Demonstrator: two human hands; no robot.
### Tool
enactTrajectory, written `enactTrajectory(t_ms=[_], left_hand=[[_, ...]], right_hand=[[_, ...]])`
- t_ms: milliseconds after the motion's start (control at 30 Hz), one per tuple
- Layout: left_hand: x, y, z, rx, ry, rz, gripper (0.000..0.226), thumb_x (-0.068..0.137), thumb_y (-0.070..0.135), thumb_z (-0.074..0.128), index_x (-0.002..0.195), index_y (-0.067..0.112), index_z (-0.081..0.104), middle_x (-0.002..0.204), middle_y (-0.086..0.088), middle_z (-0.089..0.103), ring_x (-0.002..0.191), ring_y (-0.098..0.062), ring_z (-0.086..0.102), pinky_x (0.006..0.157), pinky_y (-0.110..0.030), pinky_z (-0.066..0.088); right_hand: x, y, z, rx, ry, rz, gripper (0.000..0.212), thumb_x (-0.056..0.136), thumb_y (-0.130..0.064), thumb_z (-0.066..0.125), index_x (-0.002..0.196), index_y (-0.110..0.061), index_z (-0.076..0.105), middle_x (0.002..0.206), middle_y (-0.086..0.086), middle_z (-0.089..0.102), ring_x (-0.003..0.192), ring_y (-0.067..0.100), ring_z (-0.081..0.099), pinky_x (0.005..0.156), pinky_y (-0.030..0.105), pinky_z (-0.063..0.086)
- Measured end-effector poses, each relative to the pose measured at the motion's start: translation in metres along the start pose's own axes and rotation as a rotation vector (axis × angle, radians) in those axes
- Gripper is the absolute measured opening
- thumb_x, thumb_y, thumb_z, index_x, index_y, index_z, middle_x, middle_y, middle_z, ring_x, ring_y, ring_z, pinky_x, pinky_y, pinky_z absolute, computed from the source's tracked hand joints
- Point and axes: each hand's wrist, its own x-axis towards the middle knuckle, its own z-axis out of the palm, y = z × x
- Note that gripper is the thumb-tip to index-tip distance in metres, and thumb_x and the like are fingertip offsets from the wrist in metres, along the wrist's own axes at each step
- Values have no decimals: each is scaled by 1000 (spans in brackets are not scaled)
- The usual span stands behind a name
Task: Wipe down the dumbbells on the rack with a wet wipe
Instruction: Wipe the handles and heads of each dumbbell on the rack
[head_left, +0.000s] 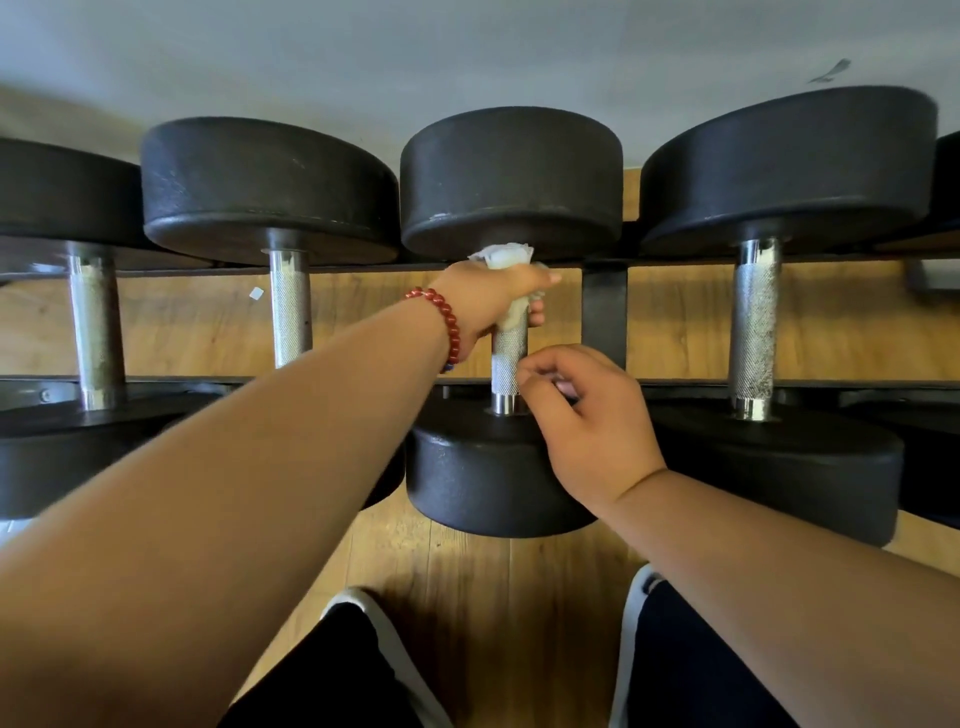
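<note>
Shorts (322, 675) sit nearest the lens. On the rack (605, 312), left to right: neighbour dumbbell (291, 306), then the middle dumbbell (509, 364), where the left hand (488, 301), with a bead bracelet (447, 322) on the wrist, is wrapped round the wet wipe (506, 257) at the far end of the knurled handle, probably so the wipe covers the full circumference. Right hand (587, 410) is at the near end of the same handle, fingers curled, likely steadying it, though I can't tell if it actually grips. Each dumbbell rests its heads on the two rails, long axis pointing straight away from the camera.
</note>
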Motion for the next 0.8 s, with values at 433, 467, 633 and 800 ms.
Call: enactTrajectory(t_ms=[433,467,633,800], left_hand=[[-3,-18,17,295,331,131,25,87,38,69,93,16,60,76,1,67,68,-8,62,61,-20,48],[-1,-17,12,258,278,122,22,86,36,70,92,16,63,74,3,67,67,-7,63,61,-20,49],[1,-12,-8,-36,-176,-3,7,90,17,66,93,12,61,76,0,63,75,-10,66,78,-26,56],[0,-18,-10,-73,48,24,54,78,37,78,118,8,54,111,-5,65,103,-16,62,94,-32,50]], right_hand=[[-1,-4,-1,-11,-20,16,15,89,-32,56,89,-23,68,91,-12,61,90,2,57,81,22,48],[0,-3,-1,-7,-18,14,15,89,-32,56,89,-23,68,91,-12,61,91,2,57,81,21,48],[0,-1,-1,3,-15,1,10,91,-26,59,90,-23,69,91,-14,61,90,3,58,79,20,48],[0,-3,-1,0,-28,11,19,87,-35,54,90,-24,68,93,-14,61,91,1,58,77,13,46]])
